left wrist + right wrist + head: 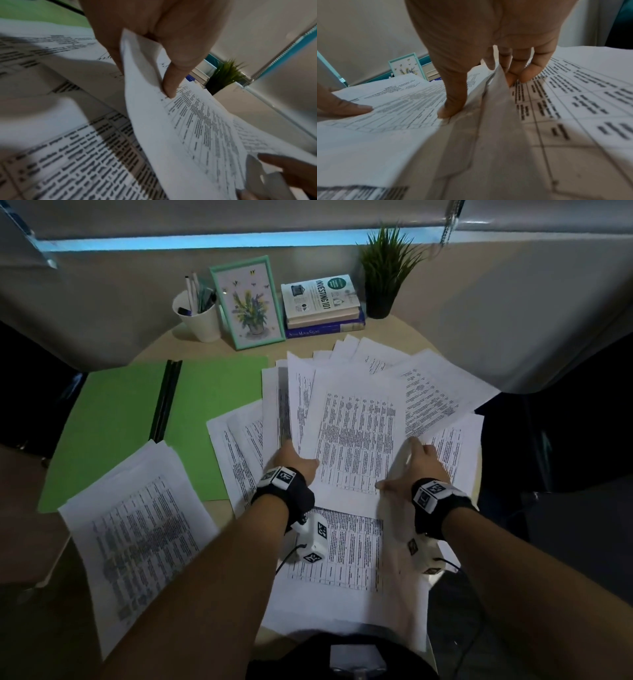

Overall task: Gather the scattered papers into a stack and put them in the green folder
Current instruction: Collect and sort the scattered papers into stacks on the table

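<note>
We cannot read the print on the papers (356, 426): too small and blurred. Left hand (294, 462) fingers sit hidden under a sheet; the folder (113, 426) is partly covered.

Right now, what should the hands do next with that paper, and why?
Probably lift the top sheet and slide it toward the near papers. The left hand and right hand already pinch its side edges, and many sheets lie fanned out beside the open green folder.

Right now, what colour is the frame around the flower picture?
The picture frame is a light mint green, standing at the back of the table. It shows best in the head view.
</note>
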`<state>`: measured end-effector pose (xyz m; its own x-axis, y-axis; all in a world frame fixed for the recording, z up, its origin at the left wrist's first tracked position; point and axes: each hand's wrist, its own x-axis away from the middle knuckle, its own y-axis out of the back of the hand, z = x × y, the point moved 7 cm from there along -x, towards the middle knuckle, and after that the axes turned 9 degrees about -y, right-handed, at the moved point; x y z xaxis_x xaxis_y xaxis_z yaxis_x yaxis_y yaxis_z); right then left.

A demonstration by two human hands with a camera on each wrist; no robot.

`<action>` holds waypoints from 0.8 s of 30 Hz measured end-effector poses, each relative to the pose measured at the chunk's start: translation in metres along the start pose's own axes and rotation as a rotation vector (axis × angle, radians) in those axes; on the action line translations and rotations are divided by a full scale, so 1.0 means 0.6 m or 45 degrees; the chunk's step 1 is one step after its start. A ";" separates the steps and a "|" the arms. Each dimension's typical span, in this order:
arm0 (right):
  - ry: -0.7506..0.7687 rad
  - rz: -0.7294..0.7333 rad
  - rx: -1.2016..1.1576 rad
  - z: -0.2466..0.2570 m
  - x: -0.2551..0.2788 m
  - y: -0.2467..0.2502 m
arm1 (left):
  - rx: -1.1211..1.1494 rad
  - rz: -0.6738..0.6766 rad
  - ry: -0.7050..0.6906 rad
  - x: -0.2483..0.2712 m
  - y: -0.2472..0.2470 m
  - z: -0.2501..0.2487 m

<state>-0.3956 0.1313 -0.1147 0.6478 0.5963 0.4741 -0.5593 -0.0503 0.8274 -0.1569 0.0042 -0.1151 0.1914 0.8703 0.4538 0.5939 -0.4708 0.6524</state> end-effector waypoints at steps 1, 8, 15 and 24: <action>-0.014 -0.017 -0.012 0.000 0.002 0.000 | 0.045 -0.001 -0.019 -0.001 0.001 -0.001; -0.133 -0.235 -0.171 -0.011 0.020 0.017 | 0.187 -0.115 -0.122 0.023 0.074 0.031; 0.167 0.316 -0.658 0.111 0.086 -0.007 | 0.330 -0.042 -0.191 0.065 0.116 0.114; 0.257 0.467 -0.870 0.198 0.129 -0.018 | 0.853 0.068 -0.053 0.115 0.125 0.152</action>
<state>-0.2779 0.0827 -0.0508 0.2914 0.7736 0.5627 -0.9540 0.1915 0.2307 -0.0276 0.0421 -0.0903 0.2561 0.8594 0.4425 0.9368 -0.3336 0.1058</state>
